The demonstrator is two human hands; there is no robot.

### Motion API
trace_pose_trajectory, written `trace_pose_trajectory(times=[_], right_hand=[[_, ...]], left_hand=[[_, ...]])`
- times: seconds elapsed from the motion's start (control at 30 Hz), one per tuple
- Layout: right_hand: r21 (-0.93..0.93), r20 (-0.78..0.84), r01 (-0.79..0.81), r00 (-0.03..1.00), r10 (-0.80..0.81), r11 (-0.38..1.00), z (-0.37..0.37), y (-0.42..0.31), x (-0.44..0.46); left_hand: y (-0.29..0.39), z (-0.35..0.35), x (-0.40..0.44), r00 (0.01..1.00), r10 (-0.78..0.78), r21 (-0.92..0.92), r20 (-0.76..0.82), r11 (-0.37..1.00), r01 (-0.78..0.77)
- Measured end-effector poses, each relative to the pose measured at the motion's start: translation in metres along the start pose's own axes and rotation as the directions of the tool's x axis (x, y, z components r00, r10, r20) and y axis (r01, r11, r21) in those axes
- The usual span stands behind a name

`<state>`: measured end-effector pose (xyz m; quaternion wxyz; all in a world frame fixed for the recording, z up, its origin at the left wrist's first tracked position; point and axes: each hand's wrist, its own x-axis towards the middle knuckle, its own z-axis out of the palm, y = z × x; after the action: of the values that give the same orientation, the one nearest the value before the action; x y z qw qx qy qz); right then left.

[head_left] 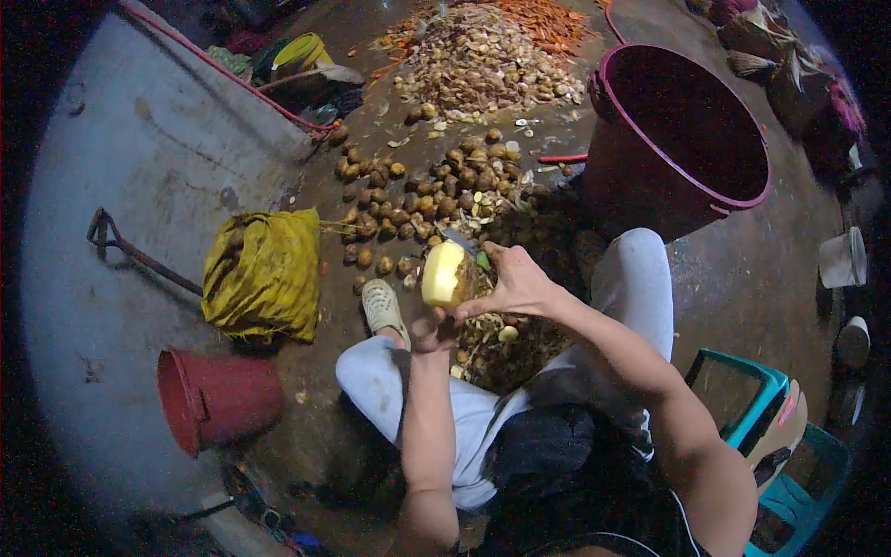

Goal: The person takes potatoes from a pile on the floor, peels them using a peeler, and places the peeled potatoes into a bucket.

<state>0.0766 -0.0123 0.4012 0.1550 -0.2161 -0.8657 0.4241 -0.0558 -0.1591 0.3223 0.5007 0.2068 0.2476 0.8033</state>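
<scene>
A partly peeled root vegetable (444, 276), pale yellow on its left and brown on its right side, is held up between my hands. Under its lower end, the fingers of my left hand (432, 331) are wrapped round it. My right hand (516, 284) is at its right side, thumb near the bottom and fingers at the top. By the upper end of the vegetable shows a grey blade (459, 241); its handle is hidden by my right fingers. Below my hands, peelings (501, 348) lie on the floor between my legs.
Brown unpeeled roots (399, 200) lie ahead. Beyond them is a heap of pale pieces (478, 56) beside orange ones (548, 23). A large maroon tub (617, 176) stands right; a yellow sack (264, 278) and a red bucket (232, 399) are left. Teal stools (766, 408) stand lower right.
</scene>
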Motion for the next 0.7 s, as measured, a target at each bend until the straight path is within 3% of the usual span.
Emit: trace_pose_trajectory(times=[0.17, 0.27, 0.37, 0.47, 0.53, 0.57, 0.63, 0.7], right_hand=[[-0.001, 0.016, -0.007, 1.000, 0.007, 1.000, -0.004, -0.007, 0.001], [-0.012, 0.012, -0.013, 1.000, 0.013, 1.000, -0.005, -0.008, -0.001], [-0.053, 0.057, -0.014, 0.998, 0.017, 0.998, -0.004, -0.008, -0.002], [-0.091, -0.038, 0.044, 0.998, -0.048, 0.995, 0.009, -0.002, -0.006], [-0.223, -0.065, 0.121, 0.988, -0.139, 0.967, 0.015, 0.001, -0.009], [-0.222, -0.063, 0.123, 0.988, -0.140, 0.967, 0.017, -0.001, -0.010], [-0.325, -0.054, 0.147, 0.983, -0.173, 0.934, 0.017, -0.006, -0.011], [-0.310, -0.019, 0.180, 0.981, -0.195, 0.933, 0.016, -0.007, -0.010]], left_hand=[[-0.003, 0.006, -0.001, 1.000, -0.005, 0.026, -0.020, 1.000, 0.006], [0.000, 0.017, 0.005, 0.991, 0.124, 0.118, 0.059, 0.984, -0.130], [0.003, 0.012, 0.002, 0.991, 0.081, 0.090, 0.106, 0.992, -0.091], [0.005, 0.011, -0.005, 1.000, -0.016, 0.067, -0.011, 0.998, 0.016], [-0.001, 0.006, -0.002, 0.967, -0.057, -0.035, -0.250, 0.998, 0.049], [-0.001, 0.008, 0.000, 0.994, 0.039, 0.055, -0.106, 0.998, -0.033], [-0.003, 0.014, 0.006, 0.983, 0.125, 0.078, -0.133, 0.990, -0.115], [-0.004, 0.009, 0.007, 0.966, 0.205, 0.105, -0.160, 0.976, -0.190]])
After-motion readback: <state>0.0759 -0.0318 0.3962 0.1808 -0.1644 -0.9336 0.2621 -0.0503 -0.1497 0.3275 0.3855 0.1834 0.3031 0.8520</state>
